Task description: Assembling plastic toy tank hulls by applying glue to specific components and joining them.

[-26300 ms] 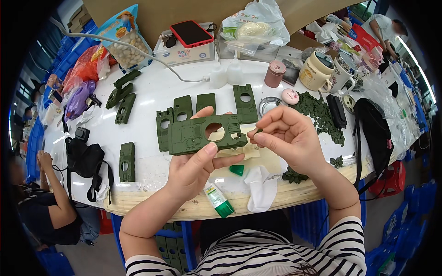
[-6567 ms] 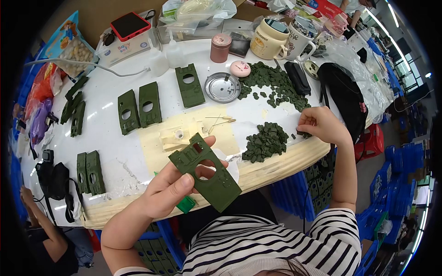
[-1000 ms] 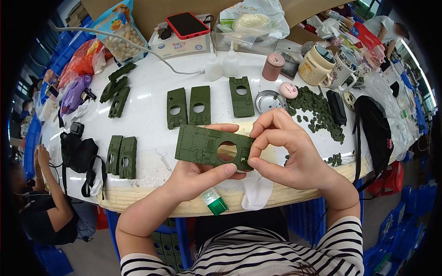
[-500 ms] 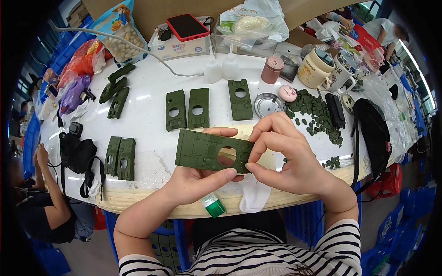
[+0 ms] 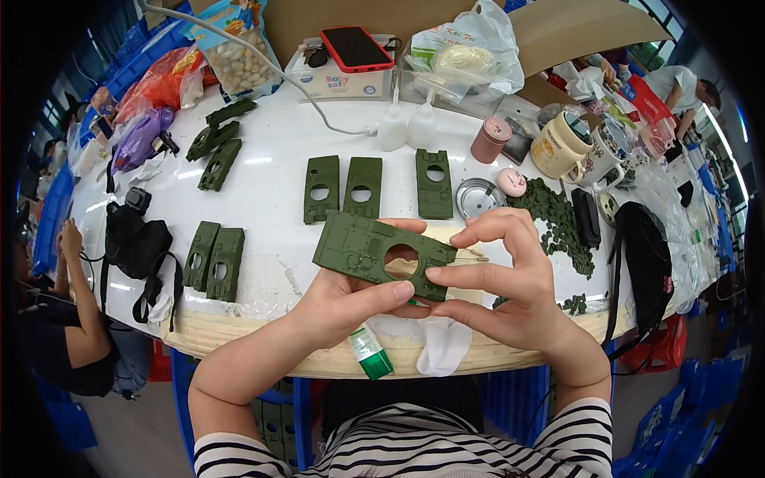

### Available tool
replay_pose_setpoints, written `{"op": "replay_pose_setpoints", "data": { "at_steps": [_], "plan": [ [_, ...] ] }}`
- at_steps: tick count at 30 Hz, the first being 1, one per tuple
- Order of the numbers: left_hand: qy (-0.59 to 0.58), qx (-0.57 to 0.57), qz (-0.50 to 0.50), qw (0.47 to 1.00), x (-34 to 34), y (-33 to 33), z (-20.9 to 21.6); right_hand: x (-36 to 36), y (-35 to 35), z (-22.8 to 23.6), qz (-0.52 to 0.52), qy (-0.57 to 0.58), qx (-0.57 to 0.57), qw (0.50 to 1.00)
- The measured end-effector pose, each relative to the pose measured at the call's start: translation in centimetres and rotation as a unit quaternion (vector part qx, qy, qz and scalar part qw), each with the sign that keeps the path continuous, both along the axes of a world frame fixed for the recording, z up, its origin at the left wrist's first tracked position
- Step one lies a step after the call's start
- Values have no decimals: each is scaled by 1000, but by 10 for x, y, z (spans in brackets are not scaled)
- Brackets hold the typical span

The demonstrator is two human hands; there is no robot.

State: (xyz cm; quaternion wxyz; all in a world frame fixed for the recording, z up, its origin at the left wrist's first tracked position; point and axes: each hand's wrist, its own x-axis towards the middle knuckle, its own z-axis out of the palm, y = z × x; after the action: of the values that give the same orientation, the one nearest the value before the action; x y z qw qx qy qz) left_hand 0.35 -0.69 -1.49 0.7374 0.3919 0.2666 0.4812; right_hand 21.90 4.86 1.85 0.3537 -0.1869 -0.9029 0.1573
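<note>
A dark green plastic model tank hull [image 5: 355,243] with a round hole is tilted above the table's front edge. My left hand [image 5: 343,311] grips it from below, thumb on its near edge and fingers behind. At its right end is my right hand [image 5: 514,291], index fingertip pressed on the face beside the hole and thumb at the lower corner. Whether a small piece sits under those fingers cannot be made out. Beyond lie similar hulls [image 5: 321,171], with a pair [image 5: 225,267] to the left. Small green parts [image 5: 562,215] are heaped at the right.
Two white squeeze bottles [image 5: 390,131] stand at the back beside a pink tin [image 5: 491,142]. A round metal dish [image 5: 479,196] and mugs [image 5: 560,147] are to the right. By the front edge lie a green-and-white container [image 5: 370,350] and a white cloth [image 5: 444,346]. A black bag [image 5: 137,247] sits left.
The hull has tipped, its right end now lower. My right index finger has moved from the end edge onto the hull's face. The whole view has shifted slightly.
</note>
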Motion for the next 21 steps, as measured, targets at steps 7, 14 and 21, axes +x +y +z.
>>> {"op": "replay_pose_setpoints", "data": {
  "at_steps": [7, 14, 21],
  "plan": [
    [-6, -9, 12, 1000, -1, -1, 0, -4, -5, -6, -22, 9, 107, 994],
    [17, -4, -1, 1000, 0, 0, -5, -4, -6, -4, -18, -2, 74, 997],
    [20, 3, 13, 1000, -2, -1, -5, -5, -2, -6, -4, 10, 13, 1000]
  ]
}}
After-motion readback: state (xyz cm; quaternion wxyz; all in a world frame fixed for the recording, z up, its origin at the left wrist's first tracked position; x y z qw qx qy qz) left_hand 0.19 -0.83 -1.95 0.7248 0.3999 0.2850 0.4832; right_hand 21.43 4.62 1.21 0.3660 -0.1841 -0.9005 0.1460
